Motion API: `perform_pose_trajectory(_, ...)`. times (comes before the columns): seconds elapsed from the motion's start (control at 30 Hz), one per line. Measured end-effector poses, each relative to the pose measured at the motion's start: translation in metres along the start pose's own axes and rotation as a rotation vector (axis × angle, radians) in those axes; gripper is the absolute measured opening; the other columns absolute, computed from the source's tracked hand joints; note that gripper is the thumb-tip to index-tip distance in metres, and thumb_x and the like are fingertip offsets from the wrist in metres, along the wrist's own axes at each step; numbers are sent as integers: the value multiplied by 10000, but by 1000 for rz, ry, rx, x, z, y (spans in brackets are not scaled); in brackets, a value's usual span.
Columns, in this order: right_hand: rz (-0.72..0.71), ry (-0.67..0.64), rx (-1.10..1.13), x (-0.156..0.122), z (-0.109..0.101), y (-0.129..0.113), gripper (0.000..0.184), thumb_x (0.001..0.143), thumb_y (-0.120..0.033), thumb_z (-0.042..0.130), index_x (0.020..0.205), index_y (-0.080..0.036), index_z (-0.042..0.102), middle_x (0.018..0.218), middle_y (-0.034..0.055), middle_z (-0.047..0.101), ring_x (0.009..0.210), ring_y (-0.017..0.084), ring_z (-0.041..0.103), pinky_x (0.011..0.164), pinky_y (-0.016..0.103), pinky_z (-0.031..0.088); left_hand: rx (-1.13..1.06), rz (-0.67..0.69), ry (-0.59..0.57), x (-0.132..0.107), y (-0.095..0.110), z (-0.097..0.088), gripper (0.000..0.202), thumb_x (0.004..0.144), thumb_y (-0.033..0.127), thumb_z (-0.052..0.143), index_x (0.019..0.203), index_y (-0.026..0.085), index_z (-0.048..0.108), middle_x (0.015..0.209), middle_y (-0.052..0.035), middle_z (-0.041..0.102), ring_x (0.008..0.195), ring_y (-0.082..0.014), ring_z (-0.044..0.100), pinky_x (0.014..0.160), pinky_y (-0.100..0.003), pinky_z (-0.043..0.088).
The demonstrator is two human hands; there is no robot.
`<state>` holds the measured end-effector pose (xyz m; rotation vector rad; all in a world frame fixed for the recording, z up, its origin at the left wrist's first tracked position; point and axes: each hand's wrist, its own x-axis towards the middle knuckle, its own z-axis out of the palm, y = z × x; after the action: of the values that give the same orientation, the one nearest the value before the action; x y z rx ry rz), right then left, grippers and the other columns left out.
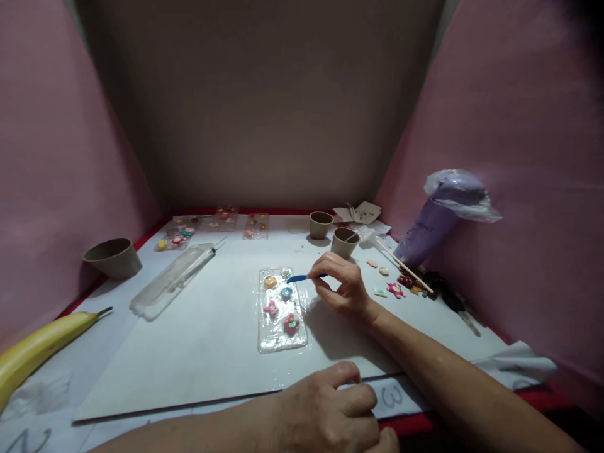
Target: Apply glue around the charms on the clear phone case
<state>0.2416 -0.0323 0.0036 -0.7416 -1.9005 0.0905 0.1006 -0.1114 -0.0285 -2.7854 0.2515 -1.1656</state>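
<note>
My right hand [343, 286] pinches a slim blue plastic spatula [298, 278] between thumb and fingertips. Its flat tip reaches over the upper right of a clear, glossy phone case [282, 343], between the small charms there. On the case sit several charms, among them a yellow one [270, 282], a teal one [285, 293], a pink bunny [271, 309] and a pink flower-like charm [291, 323]. Near the front edge of the white board [198, 352], my left hand [330, 406] rests with its fingers curled into a loose fist. Nothing shows in it.
Left stand a banana [51, 340], a grey cup [113, 258] and a clear bag holding a syringe [174, 280]. More decorated cases [256, 226] and two cups [321, 225] are behind. Loose charms [395, 290], a wooden stick [403, 264] and a purple bag [429, 226] lie right.
</note>
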Motion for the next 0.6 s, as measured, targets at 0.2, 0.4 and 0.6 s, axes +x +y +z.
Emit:
perform_pose_trajectory(0.2,-36,-32,-35,-3,-5,3,213,681,-27,483,755,-190,598,687,31,580,654,163,517,610,313,439,5,-7,32,1,-2,3,123,837,62,600,741,135,622,492,55,372,577,-108,386,625,-272,402)
perform_pose_trajectory(0.4,-23,-44,-14,-3,-4,1,217,648,-26,475,727,-186,598,663,17,568,626,152,505,600,306,429,-31,-24,42,6,0,-2,99,839,62,595,766,115,636,475,51,398,558,-111,384,637,-277,424)
perform_pose_trajectory(0.6,8,-9,-7,-2,-5,1,212,648,-22,482,708,-183,604,654,13,568,612,145,500,584,297,422,-33,-10,102,1,-1,5,134,824,46,603,724,136,603,483,62,374,561,-108,373,623,-275,405)
